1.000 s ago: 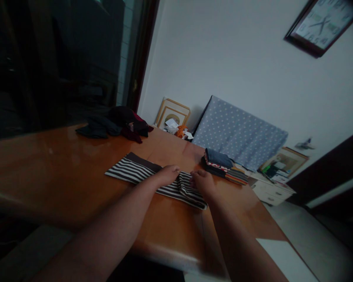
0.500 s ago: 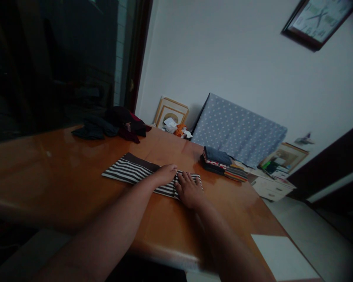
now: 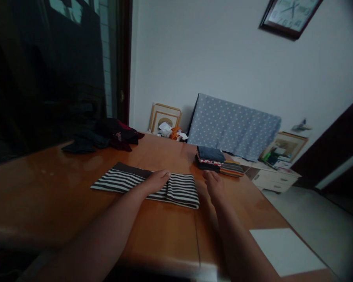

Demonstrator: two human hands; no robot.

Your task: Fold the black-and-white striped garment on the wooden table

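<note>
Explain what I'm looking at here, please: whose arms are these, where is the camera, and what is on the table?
No machine is involved. The camera sits on a person's head, looking forward and down, so the two bare arms reaching in from below are that person's own. The left hand rests flat on a striped cloth lying folded on the wooden table. The right hand lies flat on the bare wood just beside the cloth's right end; it holds nothing. Farther back on the table sit a stack of folded clothes on the right and a loose heap of dark clothes on the left. A wall clock hangs above, and a white sheet lies at the near right.
</note>
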